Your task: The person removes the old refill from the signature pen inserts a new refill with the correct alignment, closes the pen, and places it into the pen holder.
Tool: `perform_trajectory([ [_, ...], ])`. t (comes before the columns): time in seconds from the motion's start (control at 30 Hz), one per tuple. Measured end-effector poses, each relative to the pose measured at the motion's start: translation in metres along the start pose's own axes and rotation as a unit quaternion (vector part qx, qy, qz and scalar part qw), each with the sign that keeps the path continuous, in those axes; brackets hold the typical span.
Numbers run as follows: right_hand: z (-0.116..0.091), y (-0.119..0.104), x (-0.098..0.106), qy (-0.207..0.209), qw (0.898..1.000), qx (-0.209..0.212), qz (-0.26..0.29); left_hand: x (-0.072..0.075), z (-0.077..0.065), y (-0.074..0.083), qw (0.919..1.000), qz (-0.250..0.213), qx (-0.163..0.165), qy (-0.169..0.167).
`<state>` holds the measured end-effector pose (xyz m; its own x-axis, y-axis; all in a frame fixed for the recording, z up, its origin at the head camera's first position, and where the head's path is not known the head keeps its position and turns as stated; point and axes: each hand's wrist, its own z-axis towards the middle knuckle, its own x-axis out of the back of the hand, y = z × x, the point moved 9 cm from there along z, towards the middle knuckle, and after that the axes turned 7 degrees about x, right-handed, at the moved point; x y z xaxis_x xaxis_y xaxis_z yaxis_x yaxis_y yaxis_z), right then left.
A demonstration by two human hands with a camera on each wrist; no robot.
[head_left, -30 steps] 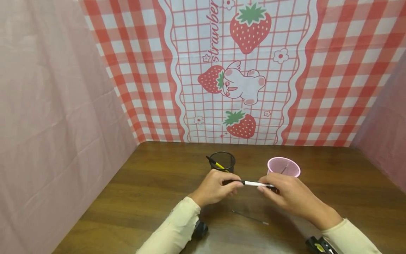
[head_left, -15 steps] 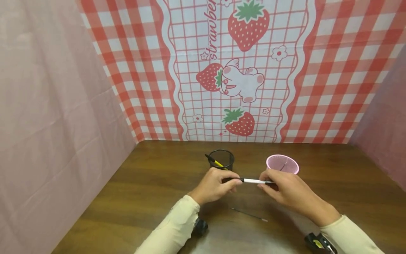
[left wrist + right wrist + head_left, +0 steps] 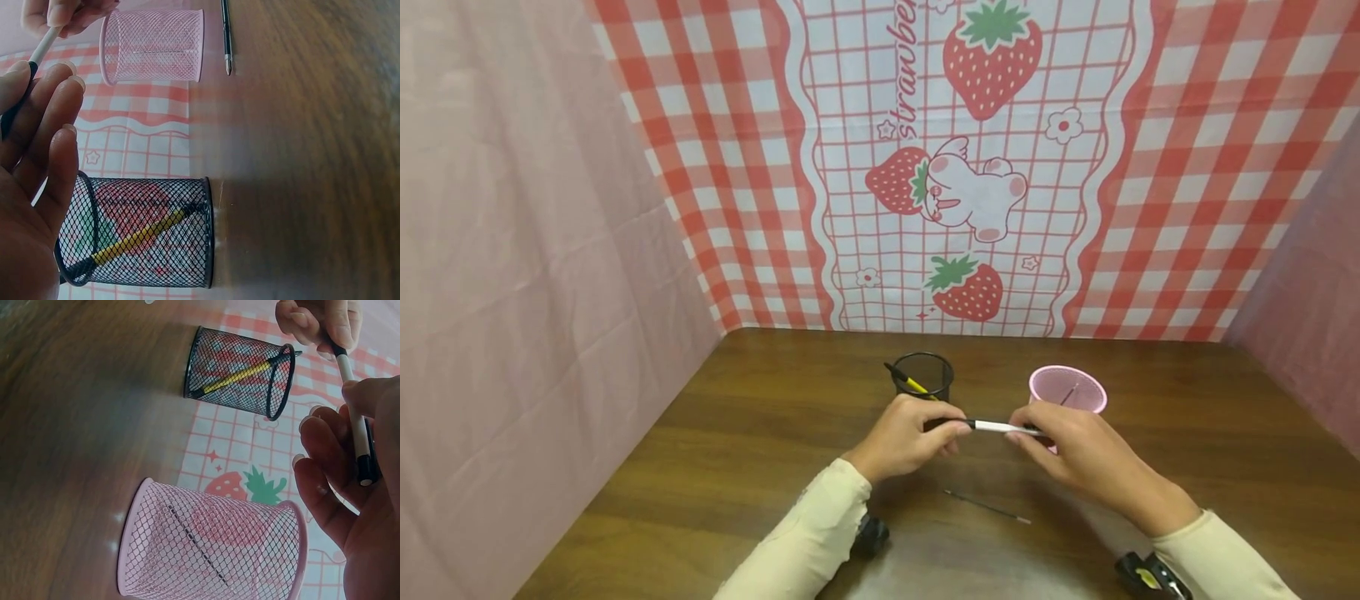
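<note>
Both hands hold one white pen with black ends level above the table. My left hand pinches its black end between thumb and fingers, the other fingers loosely bent in the left wrist view. The white barrel is pinched by my right hand, close to the black clip end. Below them on the table lies a thin dark pen refill. Behind the left hand stands a black mesh cup with a yellow-and-black pen leaning inside. A pink mesh cup, partly hidden by the right hand in the head view, contains another thin refill.
The brown wooden table runs back to a red-and-white strawberry cloth. Pink cloth hangs along the left side and more of it on the right. Black wrist devices sit under the cream sleeves.
</note>
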<state>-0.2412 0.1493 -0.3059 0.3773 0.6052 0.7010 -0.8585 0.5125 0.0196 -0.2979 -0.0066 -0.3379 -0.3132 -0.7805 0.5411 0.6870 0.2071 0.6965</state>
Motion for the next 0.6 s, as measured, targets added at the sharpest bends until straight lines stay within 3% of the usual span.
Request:
perform_trajectory([
  [0.6, 0.0008, 0.0016, -0.0007, -0.019, 1.000, -0.008, -0.014, 0.0023, 0.0010, 0.0035, 0.9999, 0.007, -0.014, -0.001],
])
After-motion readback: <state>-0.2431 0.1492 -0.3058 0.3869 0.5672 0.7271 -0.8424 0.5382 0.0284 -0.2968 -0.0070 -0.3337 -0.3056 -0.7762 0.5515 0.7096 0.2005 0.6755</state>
